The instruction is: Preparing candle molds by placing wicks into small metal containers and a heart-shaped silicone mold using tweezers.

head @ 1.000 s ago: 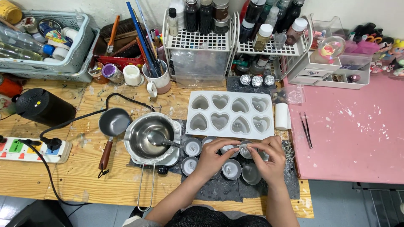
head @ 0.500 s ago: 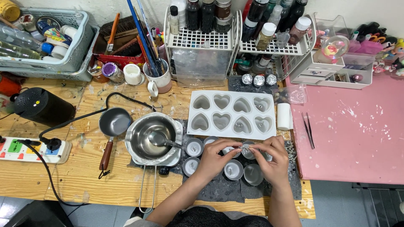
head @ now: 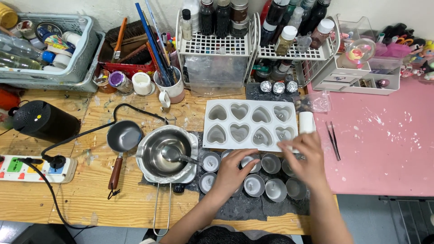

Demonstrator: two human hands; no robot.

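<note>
Head view, looking straight down: the left hand (head: 231, 171) lies flat across the cluster of small metal cups (head: 254, 185), fingers half spread over one cup, gripping nothing that shows. The right hand (head: 304, 158) hovers over the right-hand cups, fingertips pinched together at the lower edge of the white heart mould (head: 251, 124); whether anything sits in that pinch, I cannot tell. The cups stand on a dark mat (head: 253, 208), just below the mould. Crowding the left side is a steel pot (head: 165, 153) with a spoon (head: 174, 155) in it, touching the mat, and beside that a small dark pan (head: 123, 136). Right of the mould, tweezers (head: 332, 140) lie on the pink table (head: 384, 149). Behind, a wire rack (head: 217, 45) of bottles.
</note>
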